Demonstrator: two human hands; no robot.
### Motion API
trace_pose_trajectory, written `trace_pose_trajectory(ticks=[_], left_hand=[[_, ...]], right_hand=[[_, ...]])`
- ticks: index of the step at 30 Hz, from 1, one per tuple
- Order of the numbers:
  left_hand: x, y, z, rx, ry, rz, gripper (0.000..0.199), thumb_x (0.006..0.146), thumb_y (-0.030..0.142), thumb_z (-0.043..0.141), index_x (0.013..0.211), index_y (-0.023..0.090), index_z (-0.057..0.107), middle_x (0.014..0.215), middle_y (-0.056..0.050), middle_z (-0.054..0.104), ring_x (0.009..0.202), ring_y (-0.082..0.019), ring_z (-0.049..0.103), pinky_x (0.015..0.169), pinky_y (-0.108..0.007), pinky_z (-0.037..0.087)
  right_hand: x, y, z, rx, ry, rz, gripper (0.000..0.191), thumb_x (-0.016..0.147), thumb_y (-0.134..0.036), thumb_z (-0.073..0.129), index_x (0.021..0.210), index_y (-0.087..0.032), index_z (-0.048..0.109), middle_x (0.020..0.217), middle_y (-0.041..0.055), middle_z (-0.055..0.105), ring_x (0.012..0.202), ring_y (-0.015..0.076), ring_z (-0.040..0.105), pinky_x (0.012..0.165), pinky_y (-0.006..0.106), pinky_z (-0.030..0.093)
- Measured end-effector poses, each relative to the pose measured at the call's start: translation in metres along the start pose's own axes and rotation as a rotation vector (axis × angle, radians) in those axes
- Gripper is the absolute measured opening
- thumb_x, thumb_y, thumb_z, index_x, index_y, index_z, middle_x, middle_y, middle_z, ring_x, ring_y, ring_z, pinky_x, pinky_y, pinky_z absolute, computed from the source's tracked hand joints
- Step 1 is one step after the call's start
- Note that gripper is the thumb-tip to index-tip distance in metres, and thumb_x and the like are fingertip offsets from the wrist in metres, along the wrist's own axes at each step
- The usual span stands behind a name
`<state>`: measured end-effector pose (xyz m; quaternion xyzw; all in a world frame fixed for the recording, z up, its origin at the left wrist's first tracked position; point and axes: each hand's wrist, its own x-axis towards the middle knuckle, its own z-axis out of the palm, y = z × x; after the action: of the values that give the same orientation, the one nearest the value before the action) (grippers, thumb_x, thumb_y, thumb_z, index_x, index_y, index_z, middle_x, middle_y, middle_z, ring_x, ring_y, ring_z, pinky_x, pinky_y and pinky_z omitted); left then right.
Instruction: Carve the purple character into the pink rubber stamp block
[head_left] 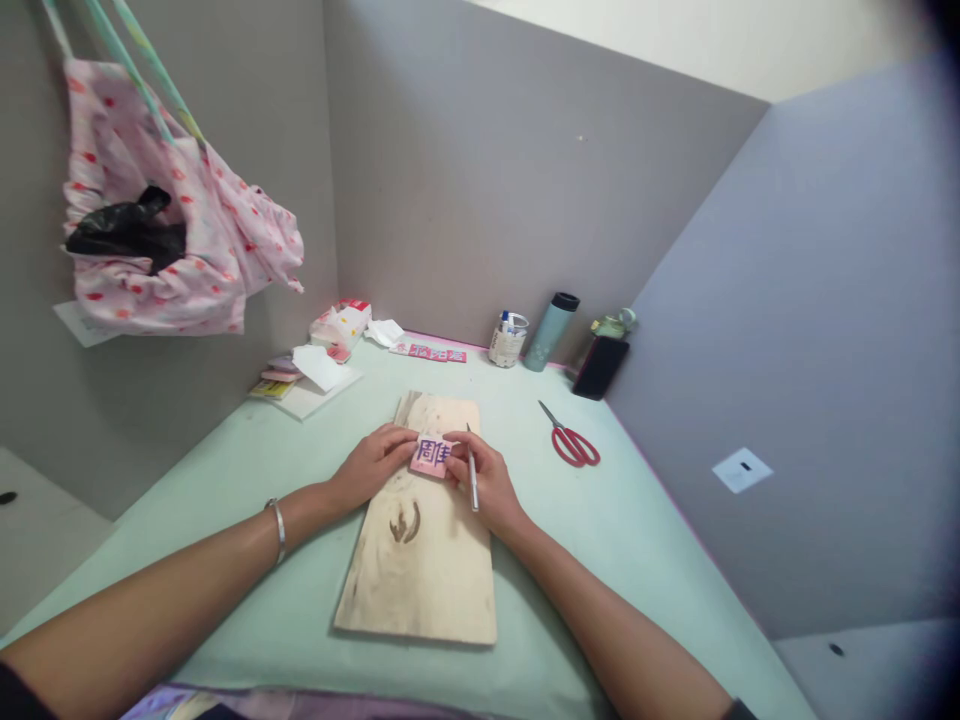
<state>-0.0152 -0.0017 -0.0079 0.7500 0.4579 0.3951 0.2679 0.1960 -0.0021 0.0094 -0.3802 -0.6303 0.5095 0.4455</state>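
A small pink and white paper piece (430,456), marked with a bold purple-blue character, lies over the upper part of a wooden board (442,580). My left hand (375,462) grips its left edge between thumb and fingers. At its right edge, the thumb and fingertips of my right hand (486,482) touch the paper. That same hand holds a slim silver pen-like tool (473,485), its narrow dark tip pointing away from me. Whether the tip is a blade is too small to tell.
Red-handled scissors (574,445) lie right of the board. Along the back are a pink character strip (429,352), a pen cup (508,340), a teal tumbler (551,333) and a dark phone (601,367). Papers (319,370) lie back left; a pink cloth bag (202,250) hangs above.
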Motion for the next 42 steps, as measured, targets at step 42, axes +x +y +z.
trace_pose_trajectory(ticks=[42], left_hand=[[-0.002,-0.009,0.003,0.040,0.164,0.044,0.025,0.099,0.035,0.061,0.115,0.016,0.064,0.115,-0.008,0.067,0.102,-0.022,0.066,0.091,-0.045,0.055]], right_hand=[[0.015,0.011,-0.020,-0.329,0.043,-0.144,0.021,0.095,-0.034,0.064,0.105,-0.016,0.066,0.075,-0.0020,0.063,0.064,0.0140,0.061,0.064,0.029,0.051]])
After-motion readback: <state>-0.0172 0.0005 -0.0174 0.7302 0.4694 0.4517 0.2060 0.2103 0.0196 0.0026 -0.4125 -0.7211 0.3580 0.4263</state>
